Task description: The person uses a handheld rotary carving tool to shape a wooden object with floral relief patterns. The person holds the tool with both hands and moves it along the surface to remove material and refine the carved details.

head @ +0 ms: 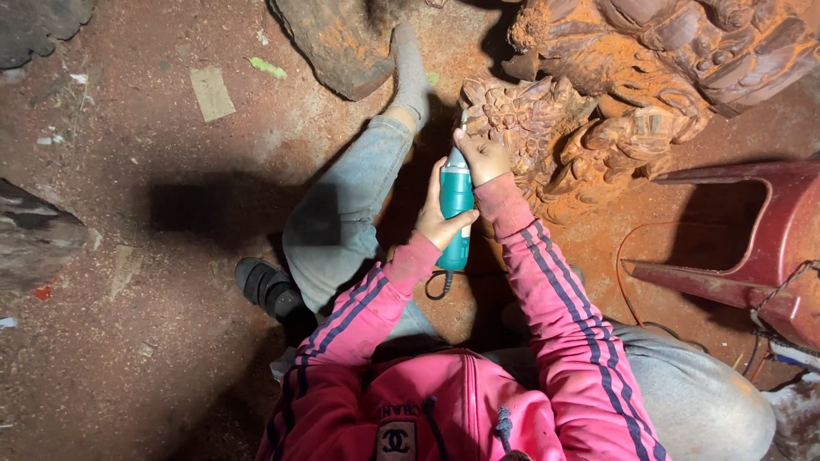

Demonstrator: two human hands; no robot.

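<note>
left hand (440,218): wrapped around the middle of the teal power tool (456,213), fingers curled closed on its body, thumb on the near side.
right hand (481,156): up at the front end of the same tool, fingers bent over it and pressed close against the wood carving (547,137); it grips the tool's nose, though the fingertips are partly hidden.
teal power tool: long and slim, lying along the line from the person's chest toward the carving, its front end meeting the carved edge; the working tip is hidden by the right hand. a dark cord (440,284) loops out of its rear end.
wood carving: large, reddish-brown, deeply cut with leafy and curled shapes, coated in orange dust, filling the upper right of the view and resting on the ground.
person: sits on the ground in a pink jacket with dark stripes down the sleeves and pale jeans; the left leg stretches forward beside the carving in a grey sock (410,72), and a black sandal (269,288) shows by the bent knee.
ground (171,128): dusty, red-brown, with scraps of wood and paper.
red plastic chair (752,239): tipped on its side at the right, well apart from the hands.
dark wood chunks (34,239): at the left edge.
</note>
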